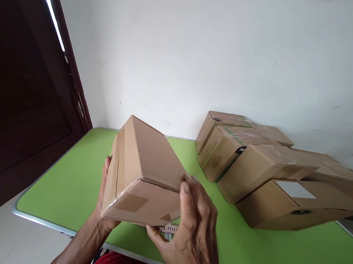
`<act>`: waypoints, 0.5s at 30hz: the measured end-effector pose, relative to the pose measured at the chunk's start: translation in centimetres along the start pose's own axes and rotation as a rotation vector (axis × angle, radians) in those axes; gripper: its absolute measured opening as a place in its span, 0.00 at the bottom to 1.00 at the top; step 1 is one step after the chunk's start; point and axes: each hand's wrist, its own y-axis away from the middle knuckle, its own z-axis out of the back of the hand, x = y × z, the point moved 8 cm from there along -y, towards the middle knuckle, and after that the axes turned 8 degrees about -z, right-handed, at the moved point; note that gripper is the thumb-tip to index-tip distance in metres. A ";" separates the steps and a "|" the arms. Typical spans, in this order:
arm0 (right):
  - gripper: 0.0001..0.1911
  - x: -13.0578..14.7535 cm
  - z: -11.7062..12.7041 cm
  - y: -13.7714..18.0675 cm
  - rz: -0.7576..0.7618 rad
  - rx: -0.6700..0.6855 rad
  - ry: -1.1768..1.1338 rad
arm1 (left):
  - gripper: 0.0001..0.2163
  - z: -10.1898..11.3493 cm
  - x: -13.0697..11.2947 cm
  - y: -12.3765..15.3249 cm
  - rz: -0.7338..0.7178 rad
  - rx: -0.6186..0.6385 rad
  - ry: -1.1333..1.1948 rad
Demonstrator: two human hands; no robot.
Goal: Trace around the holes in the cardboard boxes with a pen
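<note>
A closed cardboard box (161, 155), taped along its seams, is held tilted above the green table. My left hand (103, 212) supports its left side and underside, with most of the fingers hidden behind the box. My right hand (197, 222) grips the near right corner, thumb low and fingers along the right edge. Just under the box, a small pale slotted piece (171, 229) shows in part near my right thumb; I cannot make out what it is.
Several taped cardboard boxes (255, 165) stand close together on the right of the table; the nearest box (269, 205) carries a white label. The green table (64, 179) has a metal rim and meets a white wall (172, 56). A dark door (19, 90) is at left.
</note>
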 end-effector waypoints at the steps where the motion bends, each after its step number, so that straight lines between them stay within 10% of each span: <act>1: 0.65 -0.3 0.0 0.0 -0.037 -0.019 -0.039 | 0.36 0.1 0.3 0.1 0.035 -0.021 0.019; 9: 0.58 -5.2 -0.1 1.5 -0.552 -0.035 -0.569 | 0.34 -1.7 1.7 0.2 0.066 0.182 0.023; 15: 0.49 -6.2 -1.3 2.3 -0.698 0.088 -0.895 | 0.29 0.2 2.0 -0.3 -0.004 0.099 0.105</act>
